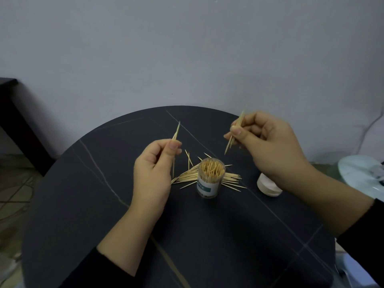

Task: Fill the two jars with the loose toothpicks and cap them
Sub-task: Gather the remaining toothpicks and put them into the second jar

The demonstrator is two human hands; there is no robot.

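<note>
A clear open jar (210, 178) with a teal label stands upright in the middle of the round dark table (104, 204), packed with toothpicks. Loose toothpicks (188, 173) lie fanned on the table behind and on both sides of it. My left hand (153, 169) is raised left of the jar and pinches a few toothpicks (176, 134) upright between thumb and forefinger. My right hand (268, 146) hovers up and right of the jar and pinches a small bundle of toothpicks (234, 132), points slanting down. A second, white-capped jar (268, 187) sits partly hidden under my right wrist.
A pale wall stands close behind the table. A dark piece of furniture (12, 113) is at the far left. A light blue-white object (361, 173) sits off the table's right edge, with a cable on the wall above it.
</note>
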